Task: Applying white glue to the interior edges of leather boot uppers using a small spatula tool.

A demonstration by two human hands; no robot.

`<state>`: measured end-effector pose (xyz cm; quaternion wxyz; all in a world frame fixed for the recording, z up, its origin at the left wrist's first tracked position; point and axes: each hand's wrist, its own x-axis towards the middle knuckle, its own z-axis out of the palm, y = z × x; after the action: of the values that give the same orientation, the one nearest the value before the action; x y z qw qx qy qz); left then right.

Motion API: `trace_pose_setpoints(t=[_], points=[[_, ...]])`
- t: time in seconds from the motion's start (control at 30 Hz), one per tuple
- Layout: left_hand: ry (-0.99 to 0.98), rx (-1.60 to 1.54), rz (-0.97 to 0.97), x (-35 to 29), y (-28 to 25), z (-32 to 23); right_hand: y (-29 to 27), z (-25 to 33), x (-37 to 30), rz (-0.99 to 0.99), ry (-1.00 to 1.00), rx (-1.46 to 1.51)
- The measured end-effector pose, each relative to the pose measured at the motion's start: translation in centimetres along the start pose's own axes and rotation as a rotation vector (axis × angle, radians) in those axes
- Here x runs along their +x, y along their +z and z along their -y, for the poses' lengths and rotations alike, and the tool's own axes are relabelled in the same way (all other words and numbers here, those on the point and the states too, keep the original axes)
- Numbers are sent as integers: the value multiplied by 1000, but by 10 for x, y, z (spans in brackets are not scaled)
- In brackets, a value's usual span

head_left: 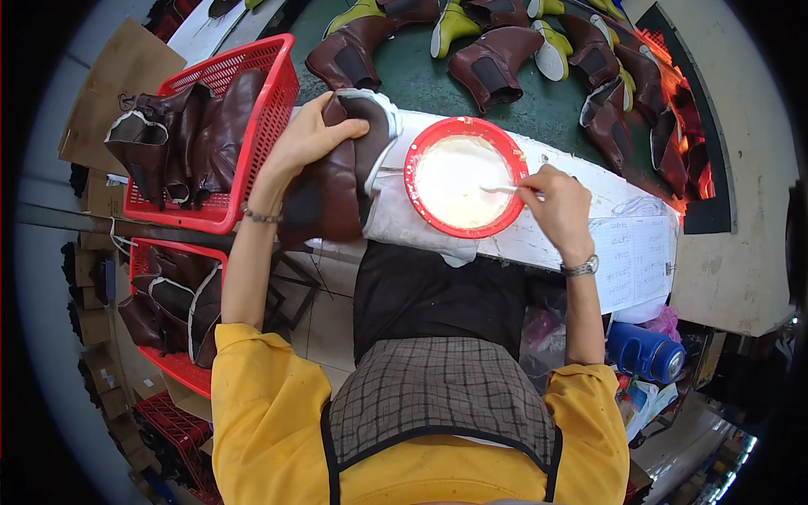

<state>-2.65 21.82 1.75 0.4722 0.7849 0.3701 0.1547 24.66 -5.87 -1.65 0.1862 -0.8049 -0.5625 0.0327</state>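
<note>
My left hand [310, 143] is closed on a brown leather boot upper [326, 198], thumb on top, at the left of the white work surface. The upper's dark inner side faces up, with a whitish band along its edge. A red bowl [410, 181] of thick white paste [459, 168], which looks like glue, stands to the right of the upper. My right hand [557, 206] pinches a slim pale brush [502, 188] at the bowl's right rim. The brush's far end touches the paste; its bristles cannot be made out.
Red baskets [278, 101] holding more brown uppers stand at the left. Beyond the bowl, several brown boots [497, 63] with yellow-green forms lie on a green conveyor belt [412, 71]. Written sheets [627, 261] lie at right, above a blue flask [644, 352]. A white cloth [412, 223] hangs over the front edge.
</note>
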Motion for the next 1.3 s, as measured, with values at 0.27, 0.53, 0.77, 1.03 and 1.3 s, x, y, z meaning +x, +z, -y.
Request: trace_pose_setpoints(t=[0.27,0.53,0.77,1.03,1.3], points=[[210,345,-281,-47,24,60,7,9,-8,-55,-42,-115],[89,826,-192,-93,62,62,14,14,0,-91,1,-69],[193,426,-228,-97,30,70,1,11,-2,-158,104,145],[392,191,36,-137,20,28,-16,38,39,-297,-126,627],[665,134,15,-142,21,12,-27,47,50,-378,-225,632]])
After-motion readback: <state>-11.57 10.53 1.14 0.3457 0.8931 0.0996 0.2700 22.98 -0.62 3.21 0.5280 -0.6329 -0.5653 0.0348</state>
